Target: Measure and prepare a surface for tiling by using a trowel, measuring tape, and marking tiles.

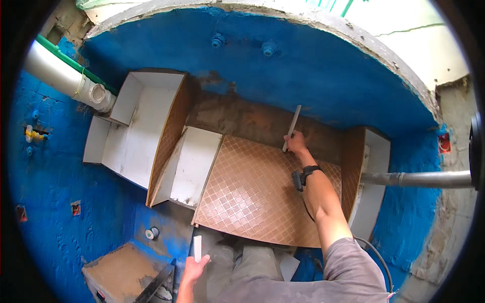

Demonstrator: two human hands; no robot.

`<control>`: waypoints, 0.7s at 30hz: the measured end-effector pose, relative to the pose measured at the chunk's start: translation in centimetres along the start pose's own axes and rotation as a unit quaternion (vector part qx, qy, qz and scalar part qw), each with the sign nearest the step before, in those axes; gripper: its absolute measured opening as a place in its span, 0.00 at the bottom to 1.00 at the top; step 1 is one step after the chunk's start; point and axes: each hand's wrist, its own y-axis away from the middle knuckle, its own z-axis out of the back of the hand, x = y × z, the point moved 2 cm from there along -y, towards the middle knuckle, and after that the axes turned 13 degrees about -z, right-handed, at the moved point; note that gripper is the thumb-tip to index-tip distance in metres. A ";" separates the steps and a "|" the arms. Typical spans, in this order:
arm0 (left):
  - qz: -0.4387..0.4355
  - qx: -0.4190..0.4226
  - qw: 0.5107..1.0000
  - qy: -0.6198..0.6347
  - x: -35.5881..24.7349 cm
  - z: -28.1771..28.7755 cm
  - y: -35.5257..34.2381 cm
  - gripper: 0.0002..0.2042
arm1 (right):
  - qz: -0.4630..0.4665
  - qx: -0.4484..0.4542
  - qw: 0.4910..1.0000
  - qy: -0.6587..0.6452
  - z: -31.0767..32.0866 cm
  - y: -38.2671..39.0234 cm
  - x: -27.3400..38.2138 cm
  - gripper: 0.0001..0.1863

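Note:
My right hand (296, 141) reaches forward and grips a thin, straight, light grey strip (296, 118) of a material I cannot make out. The strip stands over the far edge of a large brown tile (257, 187) with a raised diamond pattern, beside a bare cement surface (247, 111). Low at the front, my left hand (193, 267) is closed on a short white strip (197, 246), held upright left of my legs. A black strap with a small device (301, 178) and a cable sits on my right wrist.
Brown tiles with white backs form a leaning box shape (139, 126) at left; another white-backed tile (371, 156) stands at right. A curved blue wall (252, 50) closes the far side. Grey pipes (424, 179) enter from the sides. A dusty box (121, 267) sits lower left.

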 end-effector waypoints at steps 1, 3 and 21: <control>-0.016 -0.014 1.000 0.020 -0.3 -0.5 -0.1 0.10 | 0.007 0.015 1.000 0.010 -0.2 -0.2 0.3 0.17; 0.015 -0.006 1.000 0.004 -0.3 -1.1 -0.1 0.10 | 0.014 0.035 0.999 0.020 -0.5 -0.1 0.8 0.17; -0.032 -0.049 0.992 0.116 -6.0 -14.4 -2.6 0.16 | 0.047 0.022 0.999 0.013 -0.8 -1.0 -1.5 0.17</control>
